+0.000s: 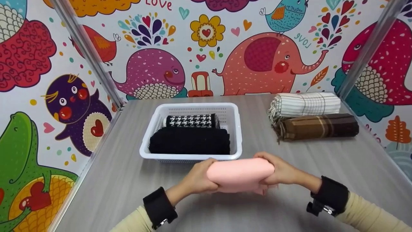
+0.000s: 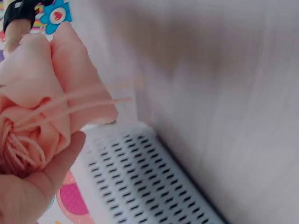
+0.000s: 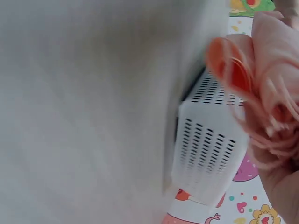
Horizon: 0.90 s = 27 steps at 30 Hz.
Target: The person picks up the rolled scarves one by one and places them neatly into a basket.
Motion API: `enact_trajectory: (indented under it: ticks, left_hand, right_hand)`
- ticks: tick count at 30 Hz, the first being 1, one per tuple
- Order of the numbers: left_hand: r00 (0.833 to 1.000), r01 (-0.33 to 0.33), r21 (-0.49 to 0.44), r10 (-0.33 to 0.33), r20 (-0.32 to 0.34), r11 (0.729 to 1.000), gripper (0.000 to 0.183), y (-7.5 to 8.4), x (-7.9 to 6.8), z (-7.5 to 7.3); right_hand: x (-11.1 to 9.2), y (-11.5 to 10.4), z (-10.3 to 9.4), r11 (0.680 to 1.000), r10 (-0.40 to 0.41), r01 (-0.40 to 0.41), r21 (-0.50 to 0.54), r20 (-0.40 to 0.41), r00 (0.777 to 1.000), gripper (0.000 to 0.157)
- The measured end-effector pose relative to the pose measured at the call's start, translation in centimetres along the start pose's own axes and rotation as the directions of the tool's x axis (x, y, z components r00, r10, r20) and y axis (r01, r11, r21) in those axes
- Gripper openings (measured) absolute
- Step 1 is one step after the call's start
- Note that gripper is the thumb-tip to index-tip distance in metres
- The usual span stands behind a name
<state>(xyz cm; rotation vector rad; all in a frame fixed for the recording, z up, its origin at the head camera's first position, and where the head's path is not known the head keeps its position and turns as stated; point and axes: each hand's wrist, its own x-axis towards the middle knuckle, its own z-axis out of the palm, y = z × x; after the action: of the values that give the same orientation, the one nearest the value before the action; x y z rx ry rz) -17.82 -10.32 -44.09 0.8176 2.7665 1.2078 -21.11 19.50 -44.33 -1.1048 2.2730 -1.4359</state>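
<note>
Both hands hold a rolled pink scarf [image 1: 240,172] above the table, just in front of the basket. My left hand [image 1: 201,177] grips its left end, and my right hand [image 1: 280,169] grips the right end. Loose fringe [image 2: 21,149] sticks out of the roll in the left wrist view. A fold of the scarf [image 3: 273,65] hangs open in the right wrist view. In the white basket [image 1: 238,135] lie a rolled black scarf [image 1: 190,140] at the front and a black-and-white houndstooth roll [image 1: 191,120] behind it.
On the right of the grey table [image 1: 122,180] lie a white striped rolled scarf [image 1: 309,103] and, in front of it, a brown plaid one [image 1: 317,127], both with fringe at the left end. Printed panels [image 1: 206,61] with metal edge strips [image 1: 87,51] enclose the table's back and sides.
</note>
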Motion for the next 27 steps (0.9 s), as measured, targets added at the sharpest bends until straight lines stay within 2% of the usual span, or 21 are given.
enact_trajectory:
  ticks: [6, 9, 16, 21, 27]
  left_hand:
    - [0.998, 0.049, -0.052, -0.051, -0.032, 0.997, 0.056, 0.8, 0.8, -2.9]
    - [0.993, 0.076, -0.084, -0.082, -0.081, 0.994, 0.059, 0.9, 1.4, -4.6]
    - [0.960, 0.146, -0.074, -0.160, -0.230, 0.986, 0.064, 0.1, 3.1, -8.6]
    - [0.951, 0.115, -0.041, -0.122, -0.285, 0.992, 0.065, -1.5, 4.3, -11.0]
    - [0.940, 0.068, -0.094, -0.095, -0.329, 0.993, 0.063, -3.8, 5.6, -12.8]
  right_hand:
    - [2.0, -1.3, -0.8, 0.998, 0.002, 0.000, 0.067, -0.036, 0.999, 0.053]
    - [3.6, -1.9, -1.2, 0.998, -0.001, 0.005, 0.064, -0.056, 0.998, 0.055]
    - [8.4, -3.3, -1.9, 1.000, 0.011, -0.015, -0.020, -0.166, 0.986, 0.062]
    - [12.2, -3.5, -2.3, 0.999, -0.012, 0.002, -0.050, -0.205, 0.979, 0.063]
    - [16.2, -3.2, -2.3, 0.999, 0.009, -0.019, -0.040, -0.230, 0.973, 0.062]
